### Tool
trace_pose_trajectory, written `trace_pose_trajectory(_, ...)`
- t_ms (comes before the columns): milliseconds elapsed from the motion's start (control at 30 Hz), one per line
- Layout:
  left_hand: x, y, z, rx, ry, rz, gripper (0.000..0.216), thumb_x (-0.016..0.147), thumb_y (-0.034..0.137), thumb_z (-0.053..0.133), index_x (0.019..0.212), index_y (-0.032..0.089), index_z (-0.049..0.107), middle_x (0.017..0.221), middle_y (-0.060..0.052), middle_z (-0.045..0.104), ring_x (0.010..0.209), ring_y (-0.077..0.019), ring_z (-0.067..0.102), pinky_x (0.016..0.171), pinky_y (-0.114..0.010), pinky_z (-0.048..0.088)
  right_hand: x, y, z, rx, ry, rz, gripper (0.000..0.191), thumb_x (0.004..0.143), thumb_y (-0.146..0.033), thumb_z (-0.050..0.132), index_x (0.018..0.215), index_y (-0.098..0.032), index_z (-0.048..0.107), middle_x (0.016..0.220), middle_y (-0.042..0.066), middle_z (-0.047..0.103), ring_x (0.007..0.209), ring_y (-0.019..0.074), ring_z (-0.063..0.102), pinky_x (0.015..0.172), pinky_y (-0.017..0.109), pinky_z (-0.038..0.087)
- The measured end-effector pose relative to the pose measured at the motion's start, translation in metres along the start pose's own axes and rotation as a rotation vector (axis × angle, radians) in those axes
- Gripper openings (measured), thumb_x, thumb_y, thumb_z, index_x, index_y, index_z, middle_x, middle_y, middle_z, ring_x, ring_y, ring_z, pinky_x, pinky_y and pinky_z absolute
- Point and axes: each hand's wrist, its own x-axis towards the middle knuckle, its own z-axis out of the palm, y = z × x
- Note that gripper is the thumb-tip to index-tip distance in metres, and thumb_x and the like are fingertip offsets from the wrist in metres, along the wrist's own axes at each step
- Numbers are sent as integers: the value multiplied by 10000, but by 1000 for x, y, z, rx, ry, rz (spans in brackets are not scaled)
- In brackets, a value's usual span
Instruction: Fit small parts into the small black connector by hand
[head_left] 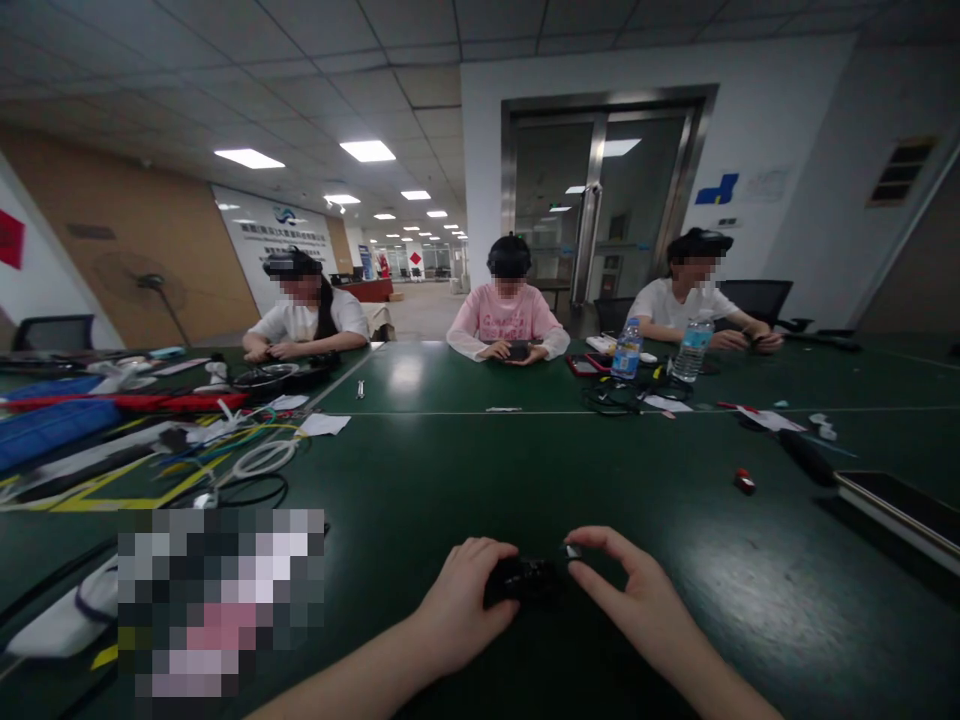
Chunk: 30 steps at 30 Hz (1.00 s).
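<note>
My left hand (472, 595) is curled around one end of a small, shiny black device (529, 578), thumb below and fingers above. The device is low over the green table, and its exact kind is too dark to make out. To its right, my right hand (626, 590) pinches a tiny dark piece with a light edge (573, 552) between thumb and index finger. A narrow gap separates this piece from the device's right end.
A green table (420, 470) spreads out ahead. Cables (262, 460), a power strip (67, 615) and blue trays (60, 432) crowd the left. Rightward lie a small red object (744, 481) and a dark flat device (900, 505). Bottles (627, 350) stand farther back; three people sit opposite.
</note>
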Motion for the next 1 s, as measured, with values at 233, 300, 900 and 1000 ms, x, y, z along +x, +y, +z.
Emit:
trace_pose_trajectory(233, 0, 5, -6, -34, -68, -38, 519, 733, 181, 634, 1237, 228, 521, 1196, -59, 533, 1097, -244, 471, 972, -380, 360, 10, 9, -19, 232, 242, 92, 376, 629, -417, 705, 950, -228, 656, 949, 47, 701, 946, 262, 623, 888, 412, 447)
trace_pose_trajectory(300, 0, 4, -7, -56, -74, -39, 512, 725, 169, 641, 1219, 237, 528, 1201, -55, 525, 1094, -241, 470, 966, -376, 367, 10, 8, -23, 327, 286, 127, 411, 592, -416, 744, 947, -228, 659, 913, 41, 703, 914, 256, 633, 841, 383, 476)
trace_pose_trajectory(900, -4, 6, -12, -184, -83, -84, 461, 738, 172, 629, 1170, 272, 502, 1175, -37, 535, 1100, -250, 473, 929, -391, 388, 12, 9, -28, 831, 406, 279, 297, 596, -333, 760, 868, -252, 672, 856, 15, 684, 852, 238, 646, 730, 356, 539)
trace_pose_trajectory(1000, -4, 6, -12, -244, -84, -85, 478, 743, 150, 627, 1185, 270, 487, 1178, -42, 537, 1143, -250, 459, 970, -413, 358, 12, 7, -27, 848, 399, 278, 300, 596, -329, 764, 871, -257, 668, 867, 14, 682, 856, 233, 644, 735, 354, 538)
